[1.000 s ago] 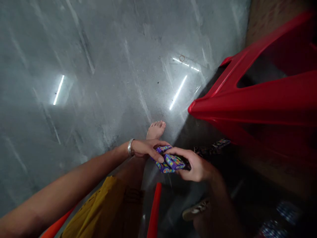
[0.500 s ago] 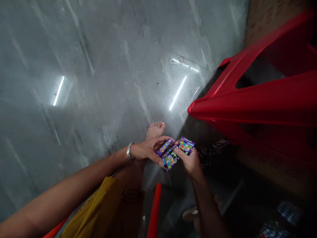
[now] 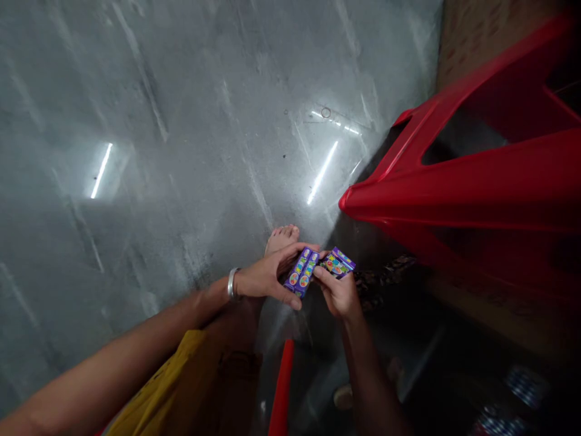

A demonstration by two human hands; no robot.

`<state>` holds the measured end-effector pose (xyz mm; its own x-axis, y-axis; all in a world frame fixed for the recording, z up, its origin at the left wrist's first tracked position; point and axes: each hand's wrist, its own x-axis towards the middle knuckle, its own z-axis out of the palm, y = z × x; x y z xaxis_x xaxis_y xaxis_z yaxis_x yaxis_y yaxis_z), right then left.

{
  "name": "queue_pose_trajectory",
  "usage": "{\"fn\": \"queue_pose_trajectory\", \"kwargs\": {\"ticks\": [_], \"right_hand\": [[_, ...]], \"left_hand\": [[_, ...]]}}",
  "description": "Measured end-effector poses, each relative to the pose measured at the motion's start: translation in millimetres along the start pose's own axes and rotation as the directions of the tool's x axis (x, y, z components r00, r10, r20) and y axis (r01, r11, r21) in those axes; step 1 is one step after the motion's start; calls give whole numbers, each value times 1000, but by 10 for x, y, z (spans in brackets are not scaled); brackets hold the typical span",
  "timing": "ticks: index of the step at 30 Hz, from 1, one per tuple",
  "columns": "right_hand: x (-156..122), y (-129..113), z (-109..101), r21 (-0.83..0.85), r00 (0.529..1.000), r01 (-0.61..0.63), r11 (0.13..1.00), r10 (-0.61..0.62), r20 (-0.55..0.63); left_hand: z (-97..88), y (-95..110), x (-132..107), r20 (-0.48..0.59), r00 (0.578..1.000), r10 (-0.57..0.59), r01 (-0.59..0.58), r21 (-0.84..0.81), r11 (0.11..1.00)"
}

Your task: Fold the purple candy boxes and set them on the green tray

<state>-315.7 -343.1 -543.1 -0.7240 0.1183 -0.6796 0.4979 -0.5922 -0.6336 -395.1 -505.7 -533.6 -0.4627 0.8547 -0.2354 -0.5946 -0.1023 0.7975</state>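
My left hand (image 3: 265,278), with a silver bangle on its wrist, is closed around small purple boxes with bright coloured dots (image 3: 301,272), thumb below and fingers above. My right hand (image 3: 338,293) is closed on another purple box of the same kind (image 3: 337,262), held just right of the first ones and touching them. Both hands meet low in the middle of the view, above my bare foot (image 3: 281,238).
A red plastic stool or chair (image 3: 454,181) lies on its side at the right. More small printed packs (image 3: 385,275) lie in its shadow on the grey polished floor (image 3: 158,151). A red leg (image 3: 281,387) stands below my hands, beside yellow cloth (image 3: 167,393).
My right hand has lifted one box up and to the right, away from the stack. My left hand has tipped its boxes upright. The view has shifted slightly.
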Motion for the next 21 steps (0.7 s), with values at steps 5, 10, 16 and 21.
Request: {"fn": "queue_pose_trajectory", "kwargs": {"ticks": [5,10,16,21], "right_hand": [[13,9,-13,-91,998,22,996,-27,-52],[-9,-29,-109,-13,996,43,999,-42,77],[-65,30,-159,144,978,-83,986,53,200],[-50,38,-116,108,988,-68,992,52,145]], "left_hand": [[-27,-7,-25,-113,993,44,-36,75,997],[-67,70,-74,-239,966,94,-22,285,958],[-14,79,-66,-204,968,143,-27,484,875],[-17,36,-48,-204,974,103,19,520,854]]}}
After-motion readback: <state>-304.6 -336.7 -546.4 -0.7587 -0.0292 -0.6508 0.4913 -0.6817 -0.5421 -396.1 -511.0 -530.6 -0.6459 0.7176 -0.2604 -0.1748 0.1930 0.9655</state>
